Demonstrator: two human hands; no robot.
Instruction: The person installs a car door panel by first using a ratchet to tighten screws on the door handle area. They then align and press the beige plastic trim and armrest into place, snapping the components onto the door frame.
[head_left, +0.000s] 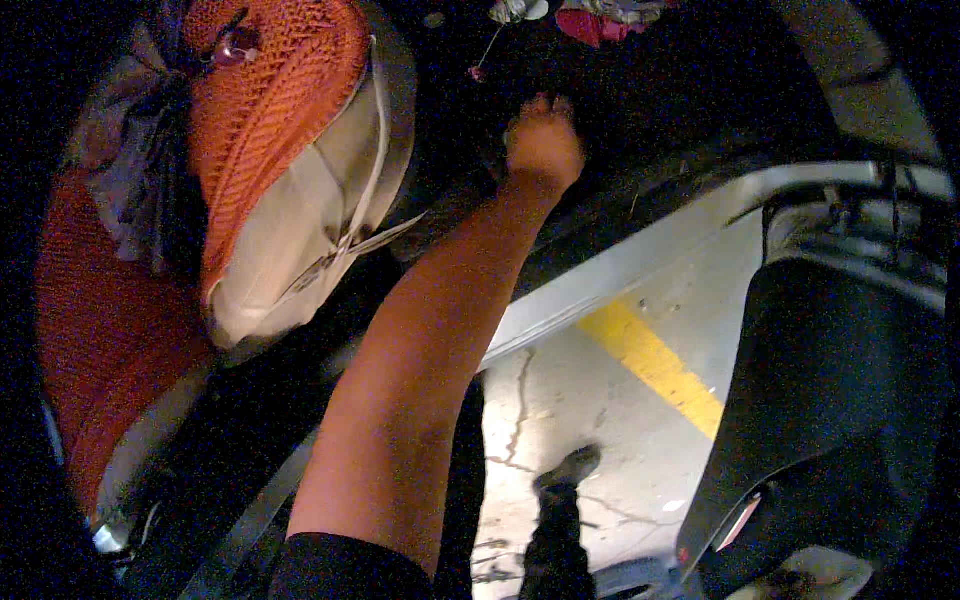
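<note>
My left hand [545,145] reaches forward into the dark footwell of a car, just inside the pale door sill. Its fingers are curled, and their tips fade into shadow. Whatever they hold or press on is too dark to make out. The bare forearm comes up from a black sleeve at the lower edge. Left of the hand is a beige seat [285,235] with an orange knitted cover [285,90] and loose tie strings. My right hand does not show.
An open car door [820,380] with dark trim stands at the right. Beyond the sill [600,275] lies cracked concrete with a yellow painted line [655,365] and a dark shoe [568,470]. A pink and silver item [600,22] lies at the top. Dark red knit [120,330] covers the left side.
</note>
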